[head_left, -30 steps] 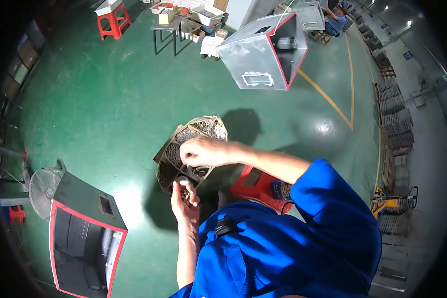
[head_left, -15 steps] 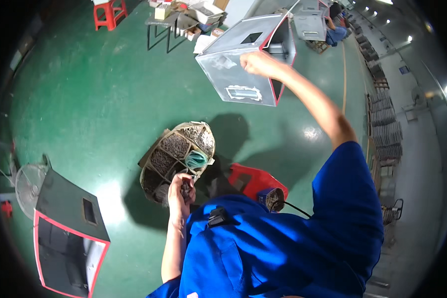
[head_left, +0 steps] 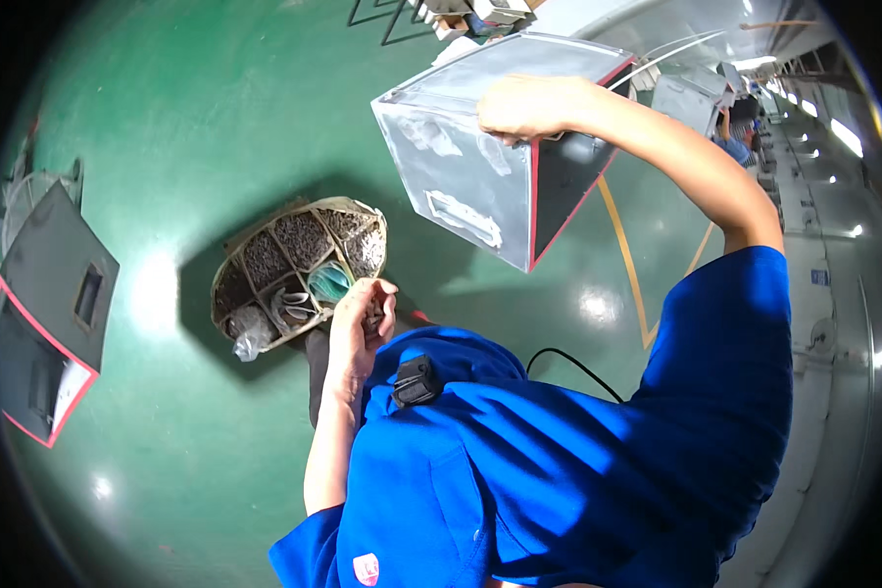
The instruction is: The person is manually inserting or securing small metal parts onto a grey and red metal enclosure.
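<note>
- Apparently working at grey box [head_left: 441,162], upper centre of frame, right grip [head_left: 524,108] curled, any hold hidden
- Cradling small pieces [head_left: 371,319] in loosely curled left grip [head_left: 350,338], centre of frame
- Probably needing steady right grip next

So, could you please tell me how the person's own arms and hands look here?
Both the left hand and the right hand are bare, with no gloves. The left forearm and right forearm are uncovered too. The left sleeve and right sleeve are short, loose and bright blue, with no marking visible on either.
</note>
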The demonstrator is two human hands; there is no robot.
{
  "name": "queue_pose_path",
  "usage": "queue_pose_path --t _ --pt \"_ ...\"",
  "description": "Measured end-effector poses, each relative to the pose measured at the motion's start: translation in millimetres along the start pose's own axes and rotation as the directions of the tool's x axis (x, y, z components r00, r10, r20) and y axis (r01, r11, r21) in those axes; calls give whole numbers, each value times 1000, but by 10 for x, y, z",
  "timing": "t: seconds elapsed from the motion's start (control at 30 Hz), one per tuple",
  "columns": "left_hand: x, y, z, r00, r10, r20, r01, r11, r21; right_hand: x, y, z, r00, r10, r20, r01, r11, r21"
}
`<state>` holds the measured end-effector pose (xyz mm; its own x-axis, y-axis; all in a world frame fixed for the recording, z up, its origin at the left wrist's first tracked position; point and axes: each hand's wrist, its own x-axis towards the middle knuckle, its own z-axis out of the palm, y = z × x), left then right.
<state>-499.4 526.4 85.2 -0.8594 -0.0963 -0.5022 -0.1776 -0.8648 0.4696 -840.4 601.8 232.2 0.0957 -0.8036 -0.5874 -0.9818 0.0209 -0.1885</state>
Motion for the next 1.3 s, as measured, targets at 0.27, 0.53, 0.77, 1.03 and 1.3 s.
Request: queue_pose_path --t 0.27,0.53,0.77,1.03,1.3 --pt "116 195 163 998 63 -23 -64 997 -40 73 -156 88 932 -342 116 361 896 -257" --pt "119 393 43 1000 16 -11 -16 999 -36 -232 -409 65 933 -350 81 343 935 86" --pt "213 461 -151 995 -88 45 88 996 -16 -172 -280 334 903 -394 170 421 890 -177" --pt "167 73 -294 988 -108 112 108 994 6 -104 -406 378 904 -366 223 425 830 -361" --pt "43 -164 -274 998 9 66 -8 1000 -14 72 -318 447 971 -147 187 191 950 -247"
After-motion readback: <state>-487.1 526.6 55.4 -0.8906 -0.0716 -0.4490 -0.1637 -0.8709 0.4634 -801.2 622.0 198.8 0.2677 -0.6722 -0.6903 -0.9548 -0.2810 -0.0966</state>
